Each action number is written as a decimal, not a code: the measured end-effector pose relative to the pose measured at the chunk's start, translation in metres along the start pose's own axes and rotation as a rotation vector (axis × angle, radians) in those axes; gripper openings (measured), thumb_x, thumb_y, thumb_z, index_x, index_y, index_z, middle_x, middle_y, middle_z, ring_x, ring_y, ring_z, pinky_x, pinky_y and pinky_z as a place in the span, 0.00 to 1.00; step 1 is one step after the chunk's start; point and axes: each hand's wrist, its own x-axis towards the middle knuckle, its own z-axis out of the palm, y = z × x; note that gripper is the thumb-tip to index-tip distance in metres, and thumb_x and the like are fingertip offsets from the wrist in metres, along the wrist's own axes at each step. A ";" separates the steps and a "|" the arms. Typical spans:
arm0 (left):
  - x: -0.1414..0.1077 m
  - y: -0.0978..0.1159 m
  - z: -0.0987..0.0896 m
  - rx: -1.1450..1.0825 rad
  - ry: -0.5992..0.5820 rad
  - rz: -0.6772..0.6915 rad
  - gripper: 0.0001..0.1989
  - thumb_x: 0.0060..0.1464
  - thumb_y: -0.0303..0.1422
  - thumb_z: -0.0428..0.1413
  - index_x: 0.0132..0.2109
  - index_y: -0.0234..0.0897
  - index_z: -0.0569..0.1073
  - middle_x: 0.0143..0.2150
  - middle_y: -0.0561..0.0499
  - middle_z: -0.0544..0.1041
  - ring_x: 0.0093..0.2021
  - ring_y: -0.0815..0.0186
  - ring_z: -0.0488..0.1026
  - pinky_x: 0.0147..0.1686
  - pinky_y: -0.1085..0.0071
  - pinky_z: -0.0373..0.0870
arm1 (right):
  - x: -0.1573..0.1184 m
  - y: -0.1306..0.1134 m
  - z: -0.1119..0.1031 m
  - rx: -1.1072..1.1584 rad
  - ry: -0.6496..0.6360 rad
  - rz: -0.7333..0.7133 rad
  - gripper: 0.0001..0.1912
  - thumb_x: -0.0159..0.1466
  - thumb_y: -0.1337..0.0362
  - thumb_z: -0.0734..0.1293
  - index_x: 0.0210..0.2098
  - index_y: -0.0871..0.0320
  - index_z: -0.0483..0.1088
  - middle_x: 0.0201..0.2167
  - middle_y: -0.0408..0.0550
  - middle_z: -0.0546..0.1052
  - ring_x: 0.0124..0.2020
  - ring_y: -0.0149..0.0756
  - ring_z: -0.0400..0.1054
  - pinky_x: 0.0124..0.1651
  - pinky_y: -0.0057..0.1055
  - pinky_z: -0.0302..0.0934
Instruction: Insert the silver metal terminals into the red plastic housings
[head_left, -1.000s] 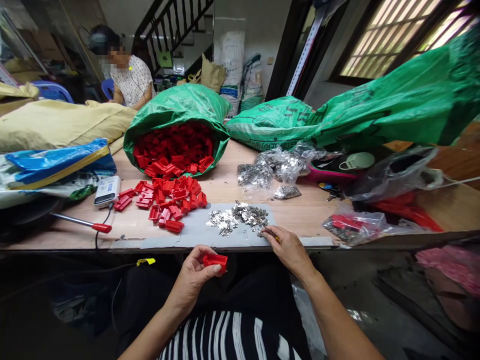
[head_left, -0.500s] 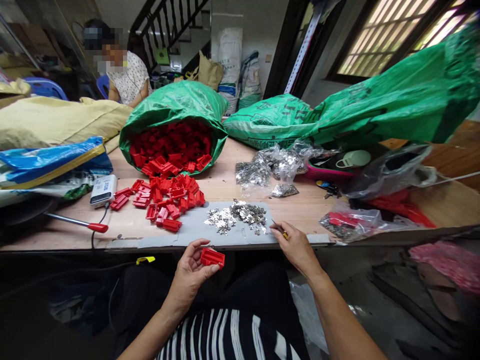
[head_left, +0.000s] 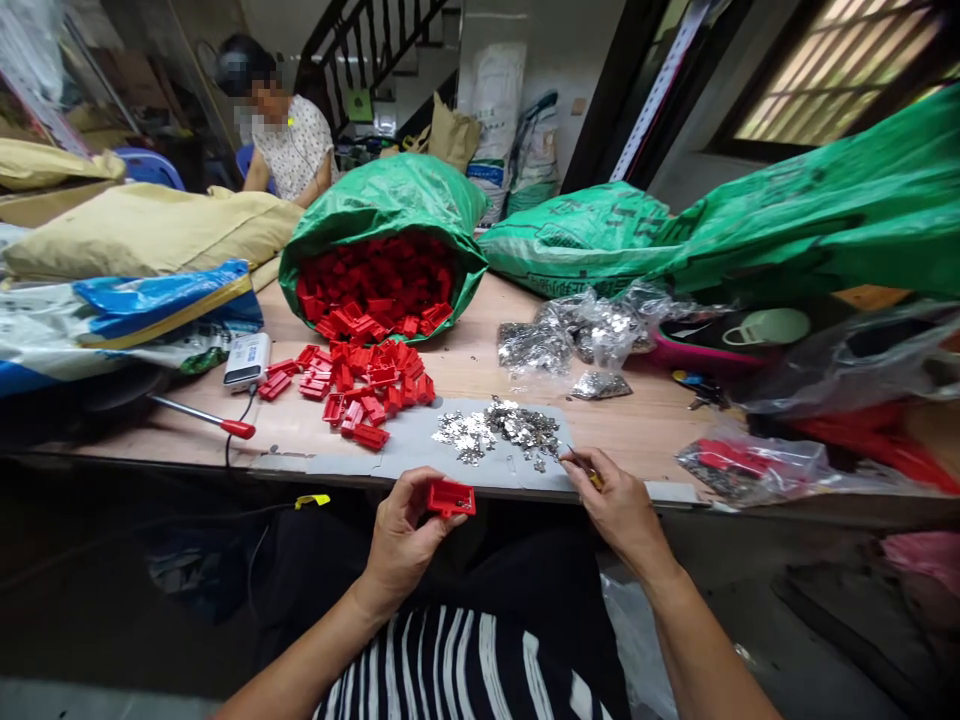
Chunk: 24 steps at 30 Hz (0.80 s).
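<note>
My left hand (head_left: pixel 405 535) holds a small red plastic housing (head_left: pixel 451 497) in front of the table edge, its hollow side facing me with a bit of metal inside. My right hand (head_left: pixel 616 500) is closed round a thin tool with a yellow handle (head_left: pixel 596 480), perhaps a screwdriver; its dark tip points left, at the edge of the grey mat (head_left: pixel 409 450). Just beyond that tip lie small shiny metal pieces (head_left: pixel 521 425) in two heaps. Left of them is a pile of loose red housings (head_left: pixel 375 380), spilling from a green sack (head_left: pixel 390 195).
Clear bags of metal parts (head_left: pixel 532 350) lie behind the heaps, with another plastic bag (head_left: pixel 742 465) at right. A white power bank (head_left: pixel 247 360) and a red-tipped lever (head_left: pixel 238 429) are at left. Green sacking (head_left: pixel 585 235) runs along the back right. A person (head_left: pixel 292 150) sits beyond the table.
The view has swung left, so everything sits further right. My left hand has turned the red housing so its hollow faces me more. My right hand keeps its tool beside the metal pieces.
</note>
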 end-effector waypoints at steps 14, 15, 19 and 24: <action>0.005 0.019 -0.004 -0.537 -0.238 -0.500 0.25 0.51 0.35 0.61 0.56 0.40 0.69 0.35 0.50 0.75 0.31 0.68 0.74 0.29 0.76 0.68 | -0.007 -0.097 0.022 0.376 -0.253 -0.271 0.06 0.64 0.62 0.63 0.38 0.55 0.71 0.32 0.46 0.77 0.30 0.33 0.71 0.35 0.28 0.66; 0.004 0.019 -0.005 -0.590 -0.260 -0.542 0.25 0.52 0.36 0.60 0.57 0.39 0.68 0.35 0.49 0.74 0.30 0.68 0.74 0.27 0.76 0.68 | -0.005 -0.098 0.023 0.378 -0.266 -0.294 0.06 0.65 0.62 0.63 0.38 0.55 0.71 0.33 0.47 0.77 0.31 0.34 0.71 0.36 0.28 0.66; 0.003 0.018 -0.007 -0.680 -0.279 -0.611 0.22 0.54 0.36 0.58 0.56 0.35 0.70 0.34 0.46 0.75 0.28 0.69 0.74 0.26 0.77 0.68 | 0.000 -0.098 0.028 0.388 -0.309 -0.389 0.06 0.65 0.65 0.62 0.39 0.54 0.71 0.35 0.48 0.77 0.37 0.36 0.72 0.41 0.31 0.67; 0.002 0.017 -0.006 -0.724 -0.273 -0.653 0.17 0.56 0.34 0.56 0.52 0.33 0.73 0.34 0.46 0.75 0.29 0.69 0.73 0.28 0.76 0.69 | 0.002 -0.097 0.025 0.356 -0.346 -0.509 0.06 0.65 0.67 0.62 0.39 0.54 0.71 0.35 0.47 0.77 0.37 0.34 0.72 0.41 0.31 0.67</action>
